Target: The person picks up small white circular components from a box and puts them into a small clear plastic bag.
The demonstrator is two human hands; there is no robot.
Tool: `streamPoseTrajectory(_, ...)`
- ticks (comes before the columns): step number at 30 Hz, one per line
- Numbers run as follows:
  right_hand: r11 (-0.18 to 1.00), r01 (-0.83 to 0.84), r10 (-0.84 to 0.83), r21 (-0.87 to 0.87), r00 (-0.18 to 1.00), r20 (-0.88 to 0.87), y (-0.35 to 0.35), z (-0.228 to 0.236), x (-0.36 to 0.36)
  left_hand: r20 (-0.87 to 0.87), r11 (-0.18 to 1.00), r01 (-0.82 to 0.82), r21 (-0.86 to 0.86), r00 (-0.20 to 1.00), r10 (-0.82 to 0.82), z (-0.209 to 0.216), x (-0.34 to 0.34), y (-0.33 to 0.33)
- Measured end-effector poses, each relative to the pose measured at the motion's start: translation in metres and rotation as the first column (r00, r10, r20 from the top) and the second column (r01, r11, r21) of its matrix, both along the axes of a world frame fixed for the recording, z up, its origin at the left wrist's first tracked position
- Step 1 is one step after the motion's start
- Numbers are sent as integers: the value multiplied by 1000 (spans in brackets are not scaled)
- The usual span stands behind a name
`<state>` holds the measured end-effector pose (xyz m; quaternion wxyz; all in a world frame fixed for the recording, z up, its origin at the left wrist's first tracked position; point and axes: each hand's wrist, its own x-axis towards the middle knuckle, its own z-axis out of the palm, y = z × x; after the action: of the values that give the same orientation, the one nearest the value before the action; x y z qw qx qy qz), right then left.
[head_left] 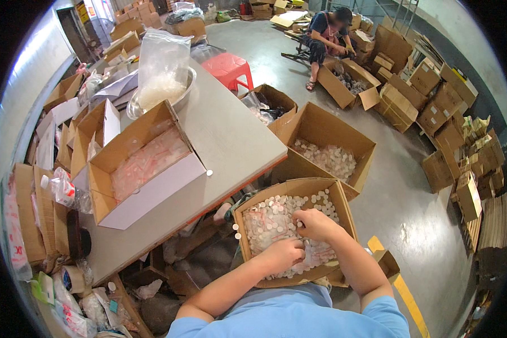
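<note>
A cardboard box [348, 204] in front of me holds many small white round discs [276, 209] and clear plastic bags with red edging [259, 225]. Over the middle of its contents, my right hand [316, 224] is closed, thumb and fingers pinched together at the discs. My left hand [286, 253] lies nearer to me, its fingers curled down into the pile. Whatever either hand grips is too small or hidden to make out. One or two loose discs [236, 227] rest at the box's left edge.
A grey table [231, 138] on the left carries a white-sided box [152, 194] of clear bags and a metal bowl [191, 90] with a large plastic bag. Another box of discs [328, 160] stands beyond mine. Behind are a red stool [228, 67] and a seated person [329, 36].
</note>
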<state>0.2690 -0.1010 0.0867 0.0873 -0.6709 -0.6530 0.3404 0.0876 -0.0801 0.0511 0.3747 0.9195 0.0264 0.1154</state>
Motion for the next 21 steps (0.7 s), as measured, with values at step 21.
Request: streamPoseTrajectory(21, 848, 216, -509, -484, 80, -857, 5, 22, 13, -89, 461, -350, -816, 863, 498, 23, -9, 13)
